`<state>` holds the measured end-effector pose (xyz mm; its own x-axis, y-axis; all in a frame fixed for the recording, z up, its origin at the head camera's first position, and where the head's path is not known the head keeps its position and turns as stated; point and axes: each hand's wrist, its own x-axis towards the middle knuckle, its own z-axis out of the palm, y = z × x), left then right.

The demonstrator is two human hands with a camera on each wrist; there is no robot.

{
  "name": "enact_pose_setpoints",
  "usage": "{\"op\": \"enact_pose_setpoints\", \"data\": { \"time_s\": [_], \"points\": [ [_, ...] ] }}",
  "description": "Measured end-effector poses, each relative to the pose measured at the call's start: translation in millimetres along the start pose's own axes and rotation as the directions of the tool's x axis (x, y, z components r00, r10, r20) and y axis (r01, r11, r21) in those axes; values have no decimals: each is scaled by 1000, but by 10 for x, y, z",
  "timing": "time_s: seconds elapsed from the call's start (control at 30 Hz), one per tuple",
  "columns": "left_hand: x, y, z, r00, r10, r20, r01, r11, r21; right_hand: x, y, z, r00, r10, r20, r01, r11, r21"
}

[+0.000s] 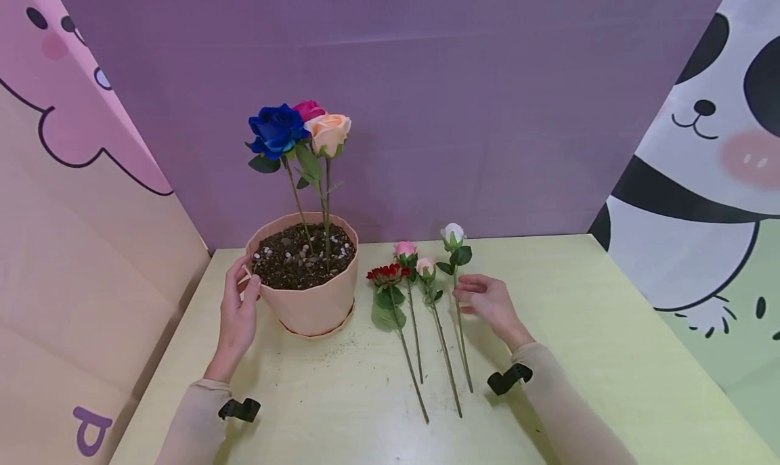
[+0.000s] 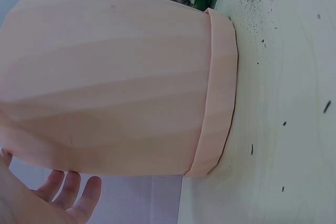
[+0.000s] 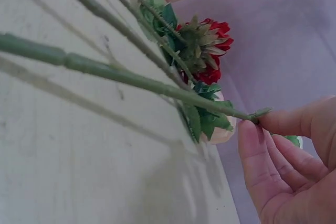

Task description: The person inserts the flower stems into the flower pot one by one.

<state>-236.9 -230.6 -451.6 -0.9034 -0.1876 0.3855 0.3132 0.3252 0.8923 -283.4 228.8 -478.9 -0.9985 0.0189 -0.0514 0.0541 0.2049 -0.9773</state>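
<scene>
On the left, a pink flowerpot (image 1: 311, 309) filled with dark soil holds three upright artificial roses: a blue rose (image 1: 277, 132), a peach rose (image 1: 329, 133) and a magenta rose (image 1: 309, 109). My left hand (image 1: 239, 309) rests against the pot's left side near the rim, its fingertips close to the wall in the left wrist view. My right hand (image 1: 487, 302) pinches the stem of a white rose (image 1: 453, 235) between thumb and fingertips. In the right wrist view that green stem (image 3: 131, 80) slants away from the table surface. Its bloom is mostly hidden there behind the fingers.
Beside the white rose lie a red flower (image 1: 388, 274), a pink rose (image 1: 405, 250) and a pale pink rose (image 1: 425, 267), stems toward me. Soil crumbs (image 1: 341, 350) dot the table (image 1: 341, 411) before the pot. A purple backdrop (image 1: 475, 113) rises behind.
</scene>
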Motion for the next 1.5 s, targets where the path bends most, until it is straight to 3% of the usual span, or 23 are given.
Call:
{"op": "enact_pose_setpoints", "data": {
  "time_s": [0.63, 1.07, 1.3, 1.5],
  "points": [
    [-4, 49, -9, 1000, -11, 3, 11, 1000, 15, -52, -272, -80, 996, -87, -18, 88, 993, 84],
    [-16, 63, -2, 1000, -7, -7, 7, 1000, 10, -94, -527, -16, 987, -159, -20, 160, 975, 152],
    [-13, 61, -4, 1000, -1, -3, 1, 1000, 8, -105, -672, 42, 982, -188, -6, 184, 959, 217],
    [-16, 45, -3, 1000, 11, -1, -11, 1000, 2, -120, -837, 133, 964, -261, -47, 264, 928, 262]
  ]
}}
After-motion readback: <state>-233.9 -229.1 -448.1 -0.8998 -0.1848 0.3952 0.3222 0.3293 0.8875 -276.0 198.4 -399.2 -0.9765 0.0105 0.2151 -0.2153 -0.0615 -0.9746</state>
